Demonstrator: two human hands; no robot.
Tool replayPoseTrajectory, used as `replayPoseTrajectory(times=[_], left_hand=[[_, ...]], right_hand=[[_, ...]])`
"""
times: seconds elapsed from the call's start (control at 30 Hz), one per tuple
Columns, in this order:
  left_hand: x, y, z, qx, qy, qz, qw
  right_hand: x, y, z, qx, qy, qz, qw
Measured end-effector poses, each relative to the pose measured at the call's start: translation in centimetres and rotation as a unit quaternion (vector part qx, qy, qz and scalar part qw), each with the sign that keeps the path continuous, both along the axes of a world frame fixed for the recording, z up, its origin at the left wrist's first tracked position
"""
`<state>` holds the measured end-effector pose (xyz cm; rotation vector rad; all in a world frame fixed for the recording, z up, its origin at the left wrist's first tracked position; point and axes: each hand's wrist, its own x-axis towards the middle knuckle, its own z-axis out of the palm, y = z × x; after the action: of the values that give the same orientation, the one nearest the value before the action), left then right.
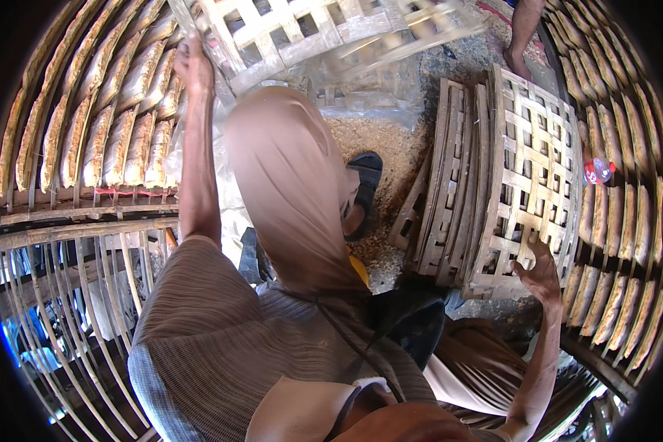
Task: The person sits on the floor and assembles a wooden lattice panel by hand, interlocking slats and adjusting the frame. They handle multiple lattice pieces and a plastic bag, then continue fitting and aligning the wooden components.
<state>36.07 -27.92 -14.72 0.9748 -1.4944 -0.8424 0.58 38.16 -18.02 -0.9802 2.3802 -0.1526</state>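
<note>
I hold a blurred lattice tray [324, 29] far up in my closed left hand [191, 62], right hand [539, 276] gripping the right stack [530, 169]; I should lift level, steadying the stack

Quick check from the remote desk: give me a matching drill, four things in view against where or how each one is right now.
Things:
1. left hand
2. right hand
3. stack of woven bamboo trays
4. black sandal

States:
A. on a foot over the husk-strewn ground
B. standing on edge
C. raised, gripping the lifted bamboo tray
D. on the front tray's lower edge

Pairs: 1-C, 2-D, 3-B, 4-A
</note>
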Motion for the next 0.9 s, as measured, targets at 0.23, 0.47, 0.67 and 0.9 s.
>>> replayPoseTrajectory(times=[0.23,0.47,0.67,0.9], left_hand=[[2.0,-0.8,-11.7,0.184,0.116,-0.007,0.976],[7.2,0.1,-18.3,0.23,0.12,0.022,0.966],[10.5,4.9,-19.7,0.227,0.14,-0.042,0.963],[9.2,9.4,-17.0,0.173,0.012,-0.005,0.985]], right_hand=[[0.2,1.1,-1.1,-0.018,0.044,0.032,0.998],[0.6,0.0,-0.2,0.012,0.04,0.036,0.998],[0.5,-0.2,0.0,-0.004,0.071,0.05,0.996],[1.2,-8.8,4.3,-0.137,0.081,-0.047,0.986]])
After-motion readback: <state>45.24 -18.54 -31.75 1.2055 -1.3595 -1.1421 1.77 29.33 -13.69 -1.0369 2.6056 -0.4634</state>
